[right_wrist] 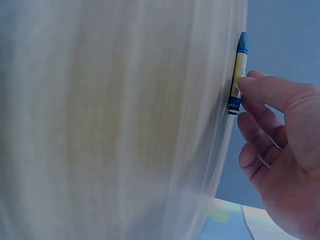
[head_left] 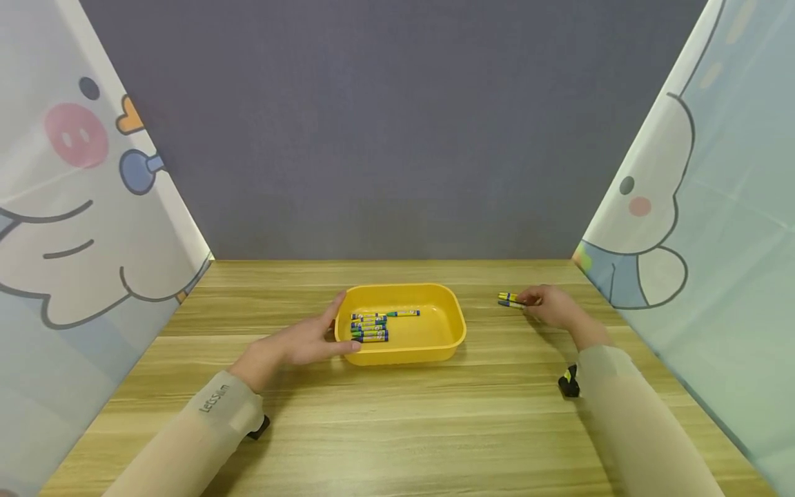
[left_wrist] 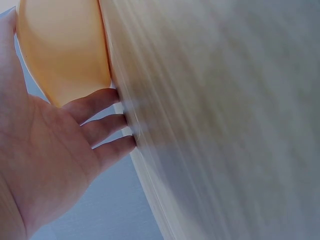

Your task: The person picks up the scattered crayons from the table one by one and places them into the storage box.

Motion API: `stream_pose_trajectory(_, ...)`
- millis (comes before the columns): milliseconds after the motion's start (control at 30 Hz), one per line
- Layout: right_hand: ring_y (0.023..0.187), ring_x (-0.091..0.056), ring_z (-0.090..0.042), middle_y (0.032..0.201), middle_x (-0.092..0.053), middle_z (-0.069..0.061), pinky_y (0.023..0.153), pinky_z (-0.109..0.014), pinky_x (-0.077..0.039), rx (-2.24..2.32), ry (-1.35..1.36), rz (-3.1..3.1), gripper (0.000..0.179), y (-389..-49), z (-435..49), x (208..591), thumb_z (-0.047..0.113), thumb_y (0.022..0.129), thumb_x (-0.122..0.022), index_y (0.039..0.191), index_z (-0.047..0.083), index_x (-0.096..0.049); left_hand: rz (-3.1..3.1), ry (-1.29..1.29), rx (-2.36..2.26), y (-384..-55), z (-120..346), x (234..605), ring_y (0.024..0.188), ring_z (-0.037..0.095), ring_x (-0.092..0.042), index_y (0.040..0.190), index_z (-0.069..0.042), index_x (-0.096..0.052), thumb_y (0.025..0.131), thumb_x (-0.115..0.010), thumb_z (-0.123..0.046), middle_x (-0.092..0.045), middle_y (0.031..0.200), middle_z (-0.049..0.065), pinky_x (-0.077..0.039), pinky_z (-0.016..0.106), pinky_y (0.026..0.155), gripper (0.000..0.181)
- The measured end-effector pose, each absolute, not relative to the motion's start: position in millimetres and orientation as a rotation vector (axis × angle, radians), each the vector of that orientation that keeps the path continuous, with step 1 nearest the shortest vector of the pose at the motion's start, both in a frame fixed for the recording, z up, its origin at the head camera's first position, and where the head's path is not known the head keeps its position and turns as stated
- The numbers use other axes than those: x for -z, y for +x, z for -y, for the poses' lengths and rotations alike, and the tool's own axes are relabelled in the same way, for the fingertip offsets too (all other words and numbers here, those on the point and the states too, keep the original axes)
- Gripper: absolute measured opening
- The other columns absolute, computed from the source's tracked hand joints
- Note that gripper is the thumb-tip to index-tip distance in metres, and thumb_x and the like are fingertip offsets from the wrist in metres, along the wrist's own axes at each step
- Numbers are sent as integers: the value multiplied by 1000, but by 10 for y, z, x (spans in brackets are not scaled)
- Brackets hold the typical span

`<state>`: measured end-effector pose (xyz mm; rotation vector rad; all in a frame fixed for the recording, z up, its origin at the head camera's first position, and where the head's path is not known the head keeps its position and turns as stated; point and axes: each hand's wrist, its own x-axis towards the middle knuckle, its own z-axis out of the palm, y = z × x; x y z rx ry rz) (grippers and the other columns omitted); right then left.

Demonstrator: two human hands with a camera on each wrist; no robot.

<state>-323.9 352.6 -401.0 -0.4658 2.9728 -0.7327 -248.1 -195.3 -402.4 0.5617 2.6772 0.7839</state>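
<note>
At the left end of a yellow plastic tray, my left hand rests with the thumb along the near rim and the index finger at the far left corner. Its other fingers reach down beside the tray to the tabletop in the left wrist view. Several crayons in yellow wrappers lie in the tray's left half. Off to the right of the tray, my right hand pinches a dark blue-tipped crayon between thumb and fingers, low at the tabletop. Yellow-tipped crayons lie right beside it, partly hidden by the fingers.
The wood-grain table ends at a dark grey panel at the back. Cartoon-printed cloth walls close in the left and right sides. Black wrist devices sit under the sleeves.
</note>
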Motion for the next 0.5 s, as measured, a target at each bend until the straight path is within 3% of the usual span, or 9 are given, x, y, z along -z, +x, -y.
stream_pose_trajectory(333, 99, -73, -34, 107, -78, -20, 89, -56, -60, 714, -523, -2958, 22, -3247, -3558, 4033, 2, 99, -75, 119, -5, -79, -2677, 570, -792, -2478, 1945, 4014, 155, 45, -47, 175, -35, 18, 97, -64, -80, -35, 175, 27, -37, 65, 128, 121)
stream_pose_trajectory(500, 95, -71, -25, 103, -79, -16, 86, -46, -58, 691, -545, -2980, 21, -3246, -3562, 4048, 5, 98, -76, 117, -2, -80, -2677, 572, -794, -2473, 1954, 4015, 156, 45, -47, 175, -34, 18, 97, -64, -79, -33, 177, 27, -36, 64, 128, 121)
